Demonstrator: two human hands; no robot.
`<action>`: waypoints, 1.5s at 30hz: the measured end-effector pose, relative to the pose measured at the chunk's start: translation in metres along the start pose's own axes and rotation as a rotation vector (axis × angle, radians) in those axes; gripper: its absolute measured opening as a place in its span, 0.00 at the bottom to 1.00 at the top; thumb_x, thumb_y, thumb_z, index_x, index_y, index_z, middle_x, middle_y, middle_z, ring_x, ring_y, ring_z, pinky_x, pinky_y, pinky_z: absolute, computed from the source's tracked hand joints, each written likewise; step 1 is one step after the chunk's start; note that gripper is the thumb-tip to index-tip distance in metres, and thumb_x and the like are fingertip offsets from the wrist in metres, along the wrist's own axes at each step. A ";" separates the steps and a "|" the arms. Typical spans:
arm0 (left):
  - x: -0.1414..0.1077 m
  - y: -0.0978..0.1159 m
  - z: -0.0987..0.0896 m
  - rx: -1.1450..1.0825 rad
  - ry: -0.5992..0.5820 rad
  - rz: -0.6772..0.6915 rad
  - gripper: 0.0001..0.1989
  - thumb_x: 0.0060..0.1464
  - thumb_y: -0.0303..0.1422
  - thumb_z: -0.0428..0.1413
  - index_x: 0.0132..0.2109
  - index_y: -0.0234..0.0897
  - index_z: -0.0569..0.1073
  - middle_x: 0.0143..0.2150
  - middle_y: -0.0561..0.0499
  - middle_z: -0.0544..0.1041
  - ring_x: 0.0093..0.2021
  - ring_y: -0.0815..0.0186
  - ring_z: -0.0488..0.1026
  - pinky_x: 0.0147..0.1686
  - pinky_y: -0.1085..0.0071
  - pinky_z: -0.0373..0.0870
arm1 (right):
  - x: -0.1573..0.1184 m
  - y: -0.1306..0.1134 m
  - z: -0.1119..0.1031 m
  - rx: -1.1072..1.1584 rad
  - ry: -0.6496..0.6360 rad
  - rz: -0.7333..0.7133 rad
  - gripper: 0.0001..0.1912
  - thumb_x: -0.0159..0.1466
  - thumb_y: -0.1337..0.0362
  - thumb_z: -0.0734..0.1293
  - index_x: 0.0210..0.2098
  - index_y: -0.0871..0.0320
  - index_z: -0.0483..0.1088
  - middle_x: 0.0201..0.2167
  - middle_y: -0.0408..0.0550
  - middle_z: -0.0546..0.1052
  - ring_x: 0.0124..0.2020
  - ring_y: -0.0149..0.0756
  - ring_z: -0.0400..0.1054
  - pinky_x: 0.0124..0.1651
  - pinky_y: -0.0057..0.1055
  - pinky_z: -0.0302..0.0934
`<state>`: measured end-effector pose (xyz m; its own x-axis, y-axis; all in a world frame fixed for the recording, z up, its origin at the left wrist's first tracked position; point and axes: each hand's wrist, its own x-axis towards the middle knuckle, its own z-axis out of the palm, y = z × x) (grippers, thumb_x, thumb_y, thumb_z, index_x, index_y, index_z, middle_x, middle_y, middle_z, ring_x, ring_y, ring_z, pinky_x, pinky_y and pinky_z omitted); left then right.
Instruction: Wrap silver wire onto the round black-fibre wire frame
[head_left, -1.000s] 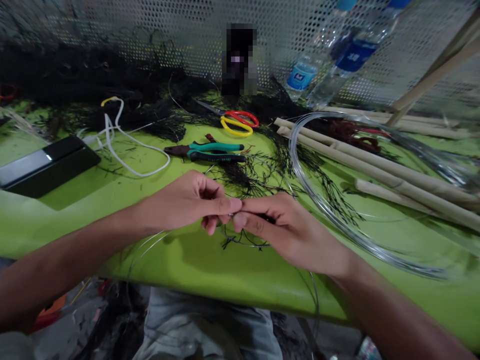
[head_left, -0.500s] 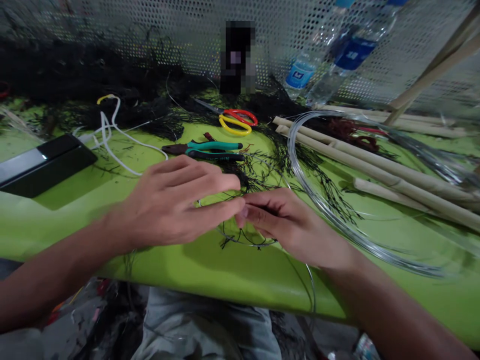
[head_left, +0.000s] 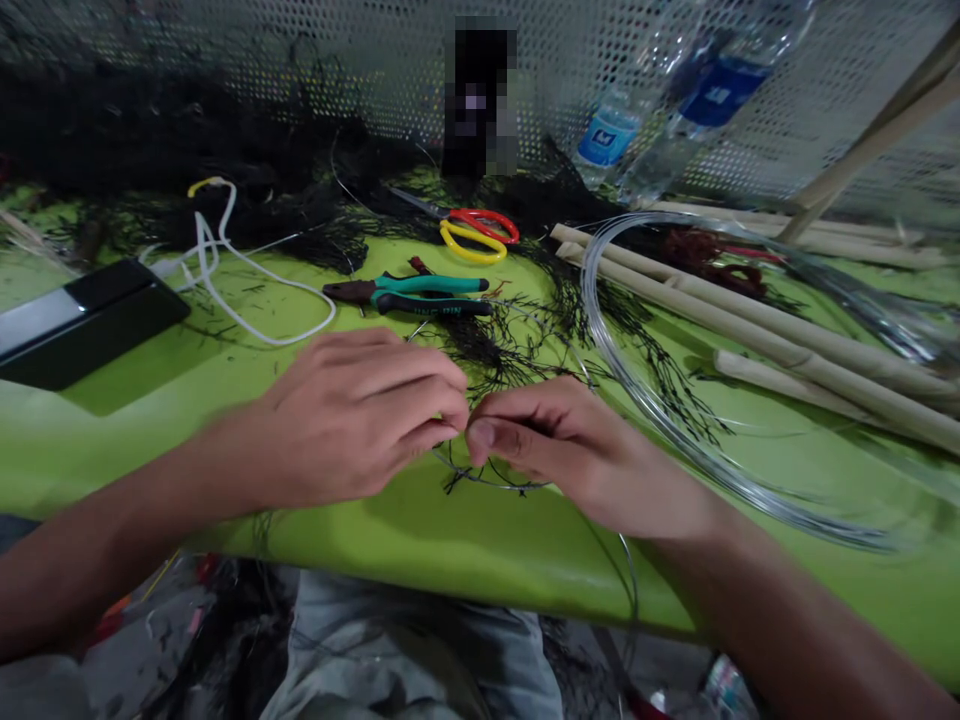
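Note:
My left hand [head_left: 367, 415] is closed in a pinch, its fingertips beside those of my right hand; what it pinches is too small to make out. Thumb against curled fingers, my right hand [head_left: 555, 440] grips a wire loop [head_left: 495, 483] just above the green table top [head_left: 420, 535]. Short black strands are knotted along this loop, and my fingers hide part of it. Just beyond the hands lies a tuft of black netting [head_left: 487, 345]. Behind it rest pliers [head_left: 420, 292] with green and black handles.
Scissors [head_left: 476, 236] with red and yellow handles lie farther back. At right are a coil of silvery wire [head_left: 626, 375] and bamboo sticks [head_left: 750, 320]. A black box [head_left: 97, 325] with a white cable [head_left: 262, 335] sits left. Water bottles [head_left: 607, 135] stand by the perforated panel [head_left: 337, 50].
My left hand's outstretched fingers have curled into a pinch, drawing slightly left from my right fingertips. My right hand keeps its grip in nearly the same place.

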<state>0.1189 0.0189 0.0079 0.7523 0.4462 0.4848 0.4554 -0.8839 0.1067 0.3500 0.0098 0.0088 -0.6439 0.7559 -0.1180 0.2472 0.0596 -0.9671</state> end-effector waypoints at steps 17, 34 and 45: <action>-0.006 -0.009 -0.016 -0.218 -0.133 0.144 0.08 0.66 0.26 0.53 0.40 0.42 0.75 0.37 0.52 0.82 0.41 0.66 0.80 0.37 0.70 0.73 | 0.000 -0.002 0.003 0.006 -0.040 0.000 0.17 0.71 0.60 0.65 0.29 0.63 0.75 0.18 0.36 0.58 0.21 0.23 0.50 0.24 0.26 0.45; 0.016 -0.003 0.004 -1.281 -0.262 -0.751 0.05 0.59 0.24 0.58 0.34 0.35 0.72 0.24 0.56 0.79 0.21 0.73 0.76 0.21 0.81 0.72 | -0.002 0.000 -0.001 0.009 -0.027 0.068 0.19 0.69 0.55 0.68 0.28 0.62 0.74 0.15 0.35 0.56 0.17 0.22 0.47 0.18 0.25 0.40; 0.015 -0.004 0.008 -1.042 -0.215 -0.772 0.07 0.58 0.32 0.61 0.36 0.35 0.72 0.24 0.55 0.77 0.22 0.71 0.75 0.22 0.76 0.72 | -0.001 0.006 -0.002 0.109 -0.032 0.084 0.20 0.69 0.52 0.68 0.29 0.62 0.74 0.15 0.34 0.54 0.17 0.22 0.45 0.17 0.25 0.38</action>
<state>0.1322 0.0300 0.0074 0.5698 0.8100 -0.1388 0.2941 -0.0432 0.9548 0.3532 0.0110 0.0039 -0.6476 0.7338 -0.2054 0.2225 -0.0757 -0.9720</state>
